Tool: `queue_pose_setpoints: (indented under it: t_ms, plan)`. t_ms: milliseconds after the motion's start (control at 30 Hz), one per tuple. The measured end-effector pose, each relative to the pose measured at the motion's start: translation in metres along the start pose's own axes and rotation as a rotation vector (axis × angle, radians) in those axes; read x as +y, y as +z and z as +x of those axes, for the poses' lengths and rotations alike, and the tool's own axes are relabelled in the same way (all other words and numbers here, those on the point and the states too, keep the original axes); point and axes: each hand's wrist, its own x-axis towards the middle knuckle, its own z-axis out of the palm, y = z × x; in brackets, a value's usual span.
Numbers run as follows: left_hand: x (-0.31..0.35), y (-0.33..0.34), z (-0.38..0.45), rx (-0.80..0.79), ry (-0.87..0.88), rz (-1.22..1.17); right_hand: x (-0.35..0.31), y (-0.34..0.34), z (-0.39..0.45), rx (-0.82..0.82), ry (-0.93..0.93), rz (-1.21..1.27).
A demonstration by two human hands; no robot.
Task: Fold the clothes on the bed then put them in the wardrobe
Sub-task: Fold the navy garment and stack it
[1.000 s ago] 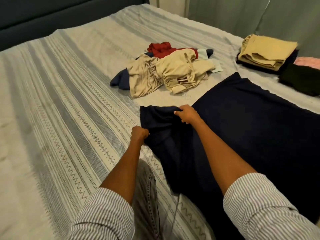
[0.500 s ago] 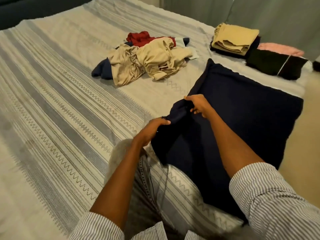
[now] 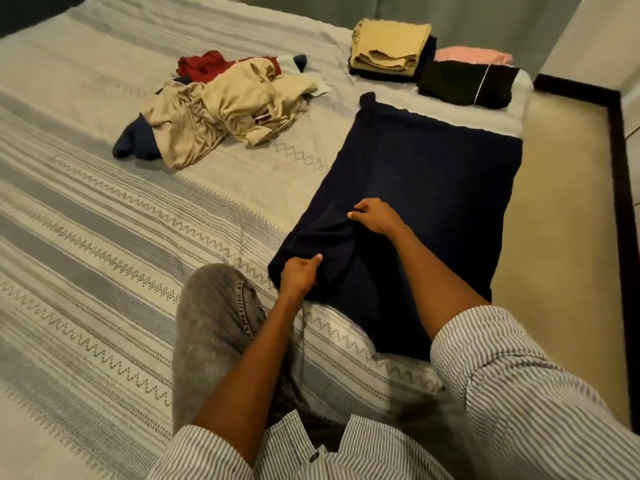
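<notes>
Evidently the navy garment [image 3: 433, 188] lies flat along the bed's [image 3: 86, 237] right edge so its left side can fold inward; the left hand [image 3: 298, 277] pinches the near corner, the right hand [image 3: 375, 216] grips bunched cloth farther in, both forearms reaching forward. Unfolded clothes [image 3: 225, 105] wait far left, folded stacks [image 3: 391, 46] far right.

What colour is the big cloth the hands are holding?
Dark navy blue, plain with no pattern: the big cloth, seen best in the head view.
</notes>
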Motion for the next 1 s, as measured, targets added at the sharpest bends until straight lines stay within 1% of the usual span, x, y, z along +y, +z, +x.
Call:
queue_pose_setpoints:
  t_ms: [100,200,267,333,367,433,500,533,567,600,667,700,733,767,800,833,867,900,1000]
  plan:
    - [-0.006,0.009,-0.021,0.052,0.02,-0.028,0.008,0.01,-0.008,0.1,0.005,0.034]
    - [-0.002,0.016,-0.041,0.128,0.087,-0.067,0.006,0.003,-0.01,0.291,-0.079,0.194]
    - [-0.005,0.019,-0.05,0.131,0.1,-0.112,-0.002,-0.006,-0.01,0.324,-0.112,0.284]
    - [-0.011,0.02,-0.054,0.12,0.058,-0.153,-0.011,-0.006,-0.005,0.28,-0.129,0.217]
    - [-0.013,0.02,-0.052,0.101,0.005,-0.202,-0.013,-0.005,-0.002,0.236,-0.12,0.097]
    - [-0.011,0.015,-0.047,0.004,-0.149,-0.347,-0.017,-0.002,0.006,0.124,-0.105,-0.152]
    - [-0.003,0.007,-0.042,-0.112,-0.284,-0.408,-0.02,-0.003,0.014,0.06,-0.075,-0.273]
    - [-0.003,0.004,-0.042,-0.114,-0.302,-0.379,-0.021,-0.002,0.016,0.044,-0.064,-0.293]
    - [-0.004,0.001,-0.042,-0.075,-0.268,-0.322,-0.023,-0.001,0.016,0.038,-0.059,-0.306]
    - [-0.005,0.0,-0.042,0.002,-0.191,-0.227,-0.024,-0.001,0.016,0.029,-0.062,-0.322]
    - [-0.008,-0.005,-0.041,0.203,0.023,-0.011,-0.024,0.004,0.016,-0.008,-0.07,-0.363]
    - [-0.007,-0.007,-0.035,0.277,0.131,0.053,-0.026,0.004,0.017,-0.017,-0.076,-0.391]
    - [-0.007,-0.01,-0.029,0.309,0.201,0.095,-0.028,0.005,0.018,-0.026,-0.084,-0.415]
    - [-0.003,-0.014,-0.021,0.284,0.223,0.154,-0.033,0.003,0.019,-0.03,-0.094,-0.432]
    - [0.0,-0.014,-0.013,0.214,0.211,0.241,-0.032,0.002,0.018,-0.027,-0.093,-0.426]
    - [0.001,-0.015,-0.007,0.158,0.173,0.331,-0.033,0.003,0.019,-0.016,-0.101,-0.417]
    - [0.0,-0.016,-0.001,0.134,0.138,0.41,-0.034,0.004,0.02,-0.01,-0.111,-0.408]
    - [-0.001,-0.014,0.0,0.126,0.113,0.456,-0.031,0.007,0.018,-0.016,-0.108,-0.391]
    - [-0.004,-0.018,0.0,0.147,0.141,0.504,-0.027,0.011,0.018,0.013,-0.122,-0.271]
